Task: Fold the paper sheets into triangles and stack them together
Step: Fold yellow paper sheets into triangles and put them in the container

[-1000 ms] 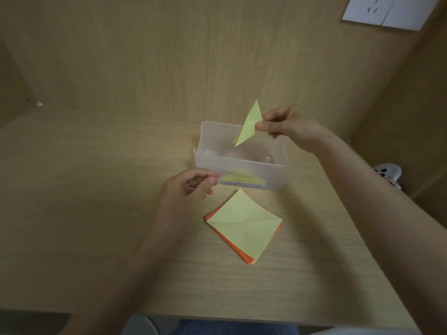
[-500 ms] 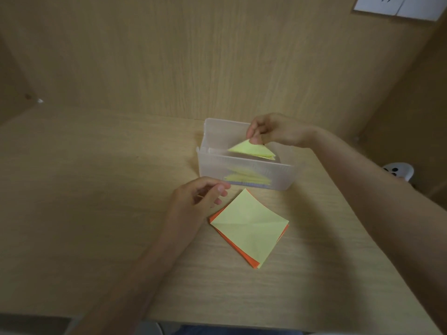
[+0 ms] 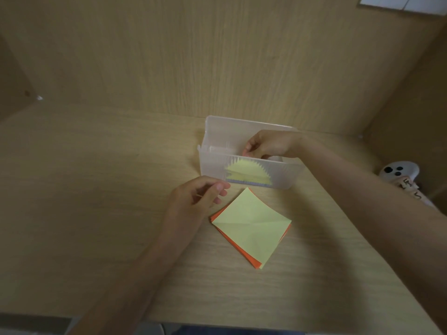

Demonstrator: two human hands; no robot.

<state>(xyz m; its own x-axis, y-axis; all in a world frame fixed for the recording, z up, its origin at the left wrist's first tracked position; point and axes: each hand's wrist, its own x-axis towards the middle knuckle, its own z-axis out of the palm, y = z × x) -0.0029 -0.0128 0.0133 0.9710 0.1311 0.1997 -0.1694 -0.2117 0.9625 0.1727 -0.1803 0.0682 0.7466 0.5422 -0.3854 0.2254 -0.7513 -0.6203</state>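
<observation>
Paper sheets (image 3: 251, 226), where do they lie?
— In a small square stack on the wooden table (image 3: 96, 189), turned so that one corner points at the person. The top sheet is pale yellow with creases across it, and orange sheets show at the stack's left and lower edges.

— And the ones folded already?
— The folded triangles (image 3: 244, 172) lie inside the clear plastic box (image 3: 217, 141), which stands just behind the stack. They show as a yellow heap through the box's cloudy front wall.

— What is the right hand doing?
— The right hand (image 3: 268, 145) reaches over the box's front rim, with its fingers bent downward into the box, above the yellow heap. The wall blurs the fingertips, so I cannot tell whether it pinches a triangle or has let go.

— And the left hand?
— The left hand (image 3: 193, 197) is just left of the stack and in front of the box's near left corner. Its fingers are loosely curled, with the thumb close to the forefinger. It grasps nothing that I can see and touches neither the sheets nor the box.

— Anything else around?
— A white round thing with dark dots (image 3: 399, 171) sits at the far right, beyond the right forearm. A white panel (image 3: 399, 3) is fixed to the wooden wall at the top right.
</observation>
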